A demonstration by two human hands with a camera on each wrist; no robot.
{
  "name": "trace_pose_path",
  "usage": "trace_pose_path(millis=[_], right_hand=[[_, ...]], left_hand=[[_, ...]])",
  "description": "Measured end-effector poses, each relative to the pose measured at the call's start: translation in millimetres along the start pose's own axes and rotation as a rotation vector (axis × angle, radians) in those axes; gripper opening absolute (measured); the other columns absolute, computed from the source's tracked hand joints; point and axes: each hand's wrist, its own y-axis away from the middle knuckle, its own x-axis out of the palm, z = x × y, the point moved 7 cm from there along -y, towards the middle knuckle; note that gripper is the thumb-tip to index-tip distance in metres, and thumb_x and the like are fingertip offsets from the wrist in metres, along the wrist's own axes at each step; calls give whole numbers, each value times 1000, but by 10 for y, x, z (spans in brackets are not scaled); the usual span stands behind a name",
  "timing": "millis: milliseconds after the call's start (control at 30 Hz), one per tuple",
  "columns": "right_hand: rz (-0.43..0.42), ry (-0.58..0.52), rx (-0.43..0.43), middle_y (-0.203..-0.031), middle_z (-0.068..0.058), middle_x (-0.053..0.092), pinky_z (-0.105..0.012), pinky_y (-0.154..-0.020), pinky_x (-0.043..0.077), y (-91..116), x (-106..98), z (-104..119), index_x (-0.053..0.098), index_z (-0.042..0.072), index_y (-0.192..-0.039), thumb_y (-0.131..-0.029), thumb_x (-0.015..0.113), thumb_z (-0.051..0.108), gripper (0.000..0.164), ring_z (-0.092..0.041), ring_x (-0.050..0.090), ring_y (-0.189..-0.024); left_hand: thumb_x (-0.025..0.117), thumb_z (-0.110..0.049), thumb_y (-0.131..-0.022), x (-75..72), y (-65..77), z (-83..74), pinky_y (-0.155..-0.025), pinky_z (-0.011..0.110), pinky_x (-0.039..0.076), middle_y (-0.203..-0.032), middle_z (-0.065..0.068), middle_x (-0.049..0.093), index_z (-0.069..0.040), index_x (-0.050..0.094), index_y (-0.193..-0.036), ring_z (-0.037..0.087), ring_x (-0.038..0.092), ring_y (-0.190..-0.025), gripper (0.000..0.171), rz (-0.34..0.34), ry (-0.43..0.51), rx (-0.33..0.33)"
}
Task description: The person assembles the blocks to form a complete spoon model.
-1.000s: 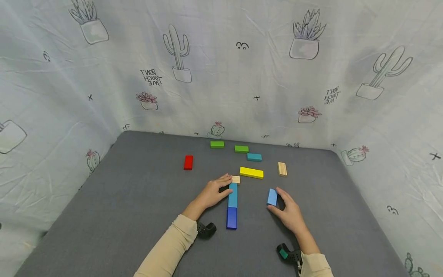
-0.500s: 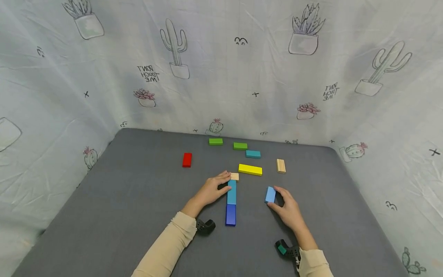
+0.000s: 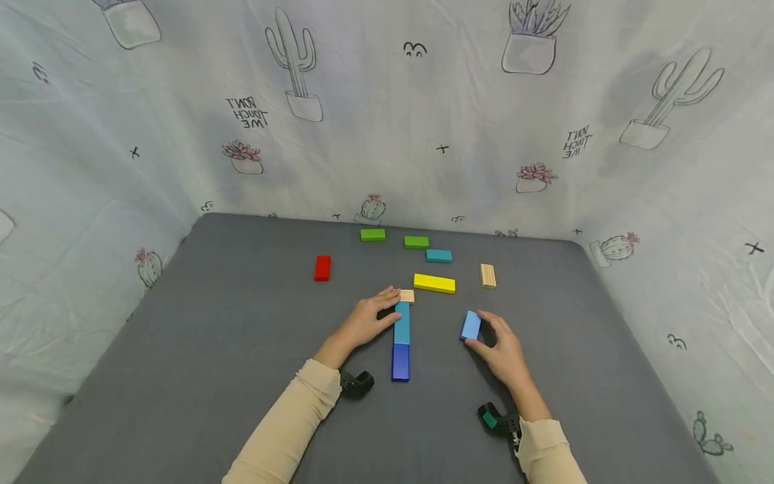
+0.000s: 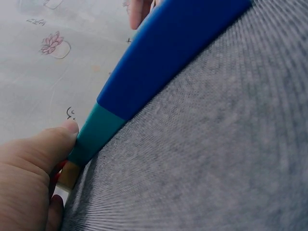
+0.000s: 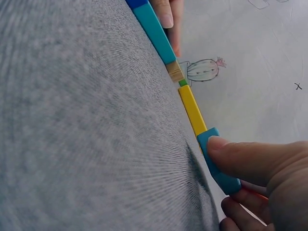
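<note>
Grey cloth (image 3: 211,336) bears a three-block blue-and-wood row (image 3: 402,334), left hand (image 3: 363,321) relaxed against it; right hand (image 3: 502,347) pinches a light-blue rectangular block (image 3: 470,325), unjoined.

Your grey, fabric-textured tabletop (image 3: 181,349) carries, in line away from you, a dark-blue block (image 3: 400,363), a turquoise block (image 3: 402,324) touching it, then a pale wooden block (image 3: 408,296). Beyond lie a yellow block (image 3: 434,284), a teal block (image 3: 439,256) and a green block (image 3: 416,243) (another green block (image 3: 373,235) sits further left). You have a red block (image 3: 322,268) leftward, a striped wooden block (image 3: 488,276) rightward.
</note>
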Motion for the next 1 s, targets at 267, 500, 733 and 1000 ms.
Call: trace_pose_path(millis=[267, 500, 733, 1000], right_hand=[[7, -97, -21, -134, -21, 50, -44, -103, 40, -9, -5, 92, 49, -2, -133, -78, 77, 8, 63, -37, 49, -125], [63, -153, -23, -138, -19, 47, -43, -105, 39, 31, 17, 190, 49, 1, -135, -79, 77, 16, 64, -35, 47, -128], [103, -164, -50, -137, -20, 48, -46, -104, 39, 110, 57, 397, 49, 0, -135, -80, 76, 15, 64, -36, 47, -128], [140, -177, -94, -135, -13, 51, -49, -101, 43, 224, 230, 501, 51, 7, -135, -79, 78, 22, 65, -33, 51, -124]], left_hand=[[61, -29, -93, -23, -8, 18, -113, 41, 32, -145, 4, 45, -6, 52, -136, 19, 35, -139, 50, 14, -22, -19], [61, -29, -93, -27, -19, 5, -113, 41, 32, -145, 5, 45, -6, 52, -136, 19, 35, -139, 50, 13, -16, -19], [61, -29, -93, -8, -24, 3, -113, 41, 32, -145, 5, 45, -6, 52, -136, 19, 35, -139, 50, 20, -10, -14], [61, -28, -93, -9, -17, -8, -113, 41, 32, -145, 6, 45, -5, 52, -135, 20, 35, -139, 49, 14, -12, -14]])
